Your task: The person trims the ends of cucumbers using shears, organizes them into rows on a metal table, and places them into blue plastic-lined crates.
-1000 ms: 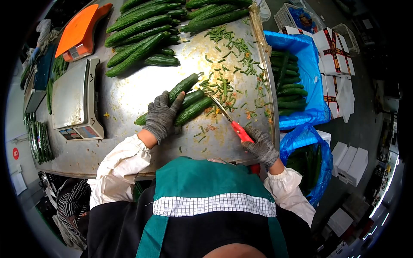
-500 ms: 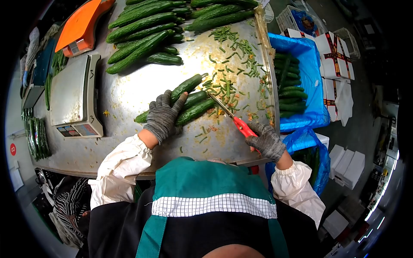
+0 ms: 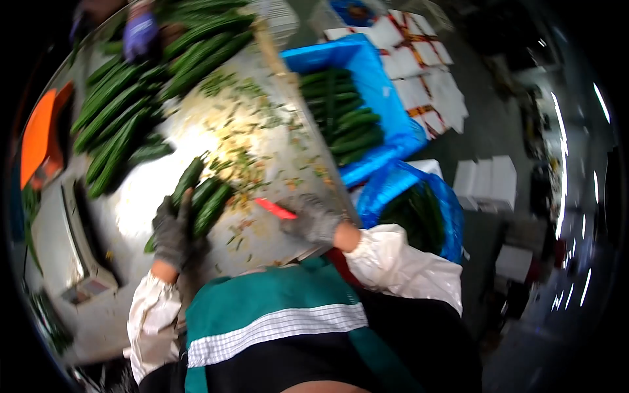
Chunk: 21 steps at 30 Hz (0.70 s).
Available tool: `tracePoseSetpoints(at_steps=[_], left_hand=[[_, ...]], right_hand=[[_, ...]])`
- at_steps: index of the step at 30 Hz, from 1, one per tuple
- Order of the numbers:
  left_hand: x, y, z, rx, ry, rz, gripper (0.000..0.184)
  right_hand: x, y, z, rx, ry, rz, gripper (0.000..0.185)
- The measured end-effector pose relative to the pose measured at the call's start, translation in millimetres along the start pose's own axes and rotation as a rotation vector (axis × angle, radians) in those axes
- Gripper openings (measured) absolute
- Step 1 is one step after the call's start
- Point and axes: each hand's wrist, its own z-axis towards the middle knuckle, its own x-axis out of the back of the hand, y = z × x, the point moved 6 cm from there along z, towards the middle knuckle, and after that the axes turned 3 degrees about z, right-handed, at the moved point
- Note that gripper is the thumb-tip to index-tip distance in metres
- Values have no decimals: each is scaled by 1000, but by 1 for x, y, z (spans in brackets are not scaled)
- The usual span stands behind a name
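My left hand (image 3: 173, 232), in a grey knit glove, lies closed over a few cucumbers (image 3: 211, 208) on the metal table. Their stem ends stick out past my fingers. To their right my right hand (image 3: 316, 221), gloved alike, is closed around red-handled scissors (image 3: 275, 208). The scissors stand apart from the cucumbers, and motion blur hides their blades. Small green stem trimmings (image 3: 252, 154) lie scattered between the hands and beyond them.
A pile of cucumbers (image 3: 118, 118) lies at the back left, near a co-worker's purple-gloved hand (image 3: 141, 36). A scale (image 3: 69, 242) and an orange scale (image 3: 40, 141) stand left. A blue-lined crate (image 3: 393, 124) and a blue bag (image 3: 452, 226), both holding cucumbers, stand beyond the table's right edge.
My view has swung right, so the table appears shifted left and tilted. The scissors have drawn back from the cucumber ends. A co-worker's purple-gloved hand has come into view.
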Motion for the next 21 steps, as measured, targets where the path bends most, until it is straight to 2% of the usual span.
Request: tracePoseSetpoints(at_steps=[1, 6, 8, 12, 15, 21], left_hand=[[2, 4, 1, 5, -7, 18, 97], [8, 5, 0, 16, -21, 54, 98], [5, 3, -2, 42, -30, -3, 100], [7, 1, -3, -9, -2, -5, 94], [7, 1, -3, 22, -37, 41, 98], [7, 0, -1, 85, -189, 19, 102]], right_hand=[[-3, 4, 2, 47, -13, 12, 32], [-4, 13, 2, -27, -15, 178, 39], [-5, 18, -6, -242, -111, 450, 39], [10, 4, -9, -192, -61, 291, 39], [2, 3, 0, -165, -166, 343, 39], [-5, 3, 16, -195, -124, 350, 39]])
